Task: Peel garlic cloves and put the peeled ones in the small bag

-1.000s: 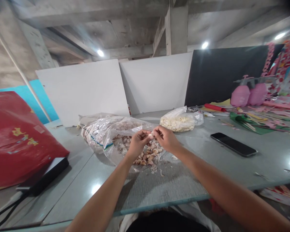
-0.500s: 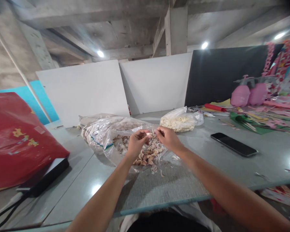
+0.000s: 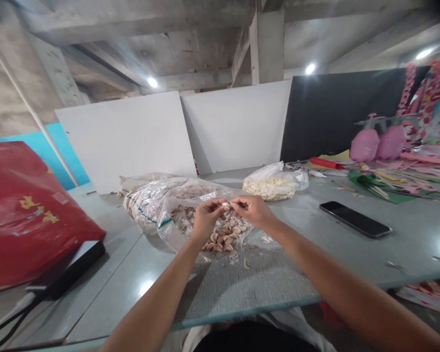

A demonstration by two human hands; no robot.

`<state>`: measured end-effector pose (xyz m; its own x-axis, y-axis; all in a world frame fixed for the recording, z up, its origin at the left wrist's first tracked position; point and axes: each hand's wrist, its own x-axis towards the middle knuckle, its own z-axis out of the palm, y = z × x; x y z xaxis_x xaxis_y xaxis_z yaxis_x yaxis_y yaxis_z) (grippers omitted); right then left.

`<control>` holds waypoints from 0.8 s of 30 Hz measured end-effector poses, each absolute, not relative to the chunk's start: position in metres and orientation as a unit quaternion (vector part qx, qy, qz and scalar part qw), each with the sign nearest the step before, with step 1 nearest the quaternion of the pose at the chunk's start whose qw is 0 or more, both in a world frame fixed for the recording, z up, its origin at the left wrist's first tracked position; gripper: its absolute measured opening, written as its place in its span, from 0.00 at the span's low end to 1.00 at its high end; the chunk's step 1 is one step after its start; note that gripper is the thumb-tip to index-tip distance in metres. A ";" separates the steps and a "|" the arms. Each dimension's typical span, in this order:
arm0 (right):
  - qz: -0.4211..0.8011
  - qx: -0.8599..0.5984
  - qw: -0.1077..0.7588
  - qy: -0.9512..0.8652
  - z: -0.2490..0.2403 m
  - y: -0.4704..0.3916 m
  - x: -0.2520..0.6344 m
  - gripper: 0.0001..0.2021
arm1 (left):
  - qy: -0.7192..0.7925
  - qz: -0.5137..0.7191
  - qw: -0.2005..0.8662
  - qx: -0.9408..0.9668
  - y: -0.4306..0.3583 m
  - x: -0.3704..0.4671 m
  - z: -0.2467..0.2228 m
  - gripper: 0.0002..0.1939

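Note:
A pale garlic clove [image 3: 226,205] is pinched between the thumb and fingers of my left hand [image 3: 207,216]. From the other side my right hand [image 3: 253,210] closes its fingertips on the same clove. Below both hands, unpeeled garlic cloves [image 3: 220,239] and loose skins spill from the mouth of a large clear plastic bag [image 3: 150,195]. Behind my right hand sits a smaller clear bag of pale peeled cloves [image 3: 267,187]. Bits of skin [image 3: 246,264] lie on the grey table [image 3: 271,288] in front.
A black phone [image 3: 355,219] lies to the right. Farther right are pink spray bottles [image 3: 364,145], a red roll [image 3: 326,163] and paper scraps on green sheeting [image 3: 381,190]. On the left stand a red bag [image 3: 33,210] and a black box with cables [image 3: 77,264]. White boards [image 3: 238,127] line the back.
My right hand has moved left, from just beside the clove onto it. The left hand stays in nearly the same place, pinching the clove.

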<state>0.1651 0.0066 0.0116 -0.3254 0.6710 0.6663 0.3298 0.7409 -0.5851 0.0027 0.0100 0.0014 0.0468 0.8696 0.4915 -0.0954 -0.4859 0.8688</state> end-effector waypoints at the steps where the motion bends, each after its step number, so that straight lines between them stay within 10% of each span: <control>1: 0.147 -0.318 0.487 -0.800 0.011 0.007 0.165 0.13 | 0.320 0.612 0.397 0.605 0.011 0.003 0.001 0.15; 12: 0.009 -0.318 0.473 -0.821 0.016 0.004 0.167 0.09 | 0.295 0.591 0.402 0.634 0.013 0.001 0.001 0.21; 24: 0.005 -0.408 0.482 -0.776 0.018 0.008 0.174 0.07 | 0.322 0.577 0.156 0.734 0.003 -0.002 0.005 0.08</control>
<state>0.1737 0.0081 0.0182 -0.2036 0.6374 0.7431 0.6281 0.6673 -0.4003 -0.0019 0.0026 0.0054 0.1272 0.6538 0.7459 0.2931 -0.7432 0.6014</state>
